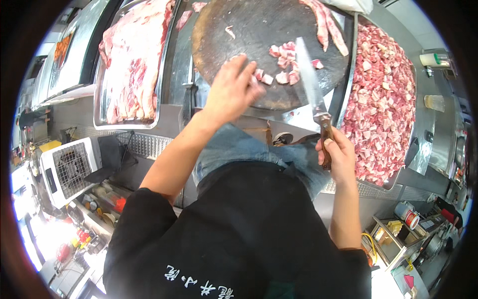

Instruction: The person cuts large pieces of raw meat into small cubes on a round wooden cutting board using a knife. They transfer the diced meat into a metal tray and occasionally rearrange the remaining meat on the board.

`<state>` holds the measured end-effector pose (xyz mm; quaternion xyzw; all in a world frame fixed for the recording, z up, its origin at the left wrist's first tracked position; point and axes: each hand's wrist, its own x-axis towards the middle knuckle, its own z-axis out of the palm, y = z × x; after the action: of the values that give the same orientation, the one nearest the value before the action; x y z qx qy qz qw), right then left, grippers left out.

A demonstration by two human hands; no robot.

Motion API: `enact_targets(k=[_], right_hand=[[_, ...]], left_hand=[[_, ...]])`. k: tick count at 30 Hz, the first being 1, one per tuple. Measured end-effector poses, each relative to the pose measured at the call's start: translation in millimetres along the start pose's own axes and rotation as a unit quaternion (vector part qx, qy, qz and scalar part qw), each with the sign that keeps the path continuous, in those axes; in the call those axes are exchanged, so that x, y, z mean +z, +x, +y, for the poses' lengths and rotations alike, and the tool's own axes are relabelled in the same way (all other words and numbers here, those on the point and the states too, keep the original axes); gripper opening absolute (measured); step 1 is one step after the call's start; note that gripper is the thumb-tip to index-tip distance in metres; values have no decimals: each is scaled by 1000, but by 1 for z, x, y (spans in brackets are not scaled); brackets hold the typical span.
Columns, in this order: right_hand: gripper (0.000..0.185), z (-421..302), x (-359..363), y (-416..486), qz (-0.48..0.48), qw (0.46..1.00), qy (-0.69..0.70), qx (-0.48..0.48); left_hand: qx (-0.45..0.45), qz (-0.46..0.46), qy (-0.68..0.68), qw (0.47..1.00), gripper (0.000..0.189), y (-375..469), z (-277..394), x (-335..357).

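Note:
My right hand grips the wooden handle of a knife, whose wide blade points away over the right part of a round chopping block. Over the block's near left edge is my left hand, slightly blurred, its fingers beside small meat cubes; whether it holds a piece I cannot tell. More cut meat cubes lie left of the blade. Two long meat strips rest at the block's far right. A small scrap lies on its left half.
On the left, a metal tray carries large slabs of meat. A second knife with a black handle lies between tray and block. At right, another tray is heaped with diced meat. A white slatted appliance stands at lower left.

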<state>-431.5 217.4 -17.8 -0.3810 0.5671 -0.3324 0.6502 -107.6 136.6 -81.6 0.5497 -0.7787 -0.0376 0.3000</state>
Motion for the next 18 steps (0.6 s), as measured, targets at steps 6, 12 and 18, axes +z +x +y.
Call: enact_targets(k=[6,12,18], right_hand=[[27,15,-36,-32,168,961,200,-92],[35,16,-80,-82,309,910,241,-137],[35,22,-90,-111,358,883,258,-161]], left_hand=[[84,-34,-40,995,63,89,49,50],[71,-124,-289,946,40,129,188,158],[84,75,-271,956,38,84,293,189]])
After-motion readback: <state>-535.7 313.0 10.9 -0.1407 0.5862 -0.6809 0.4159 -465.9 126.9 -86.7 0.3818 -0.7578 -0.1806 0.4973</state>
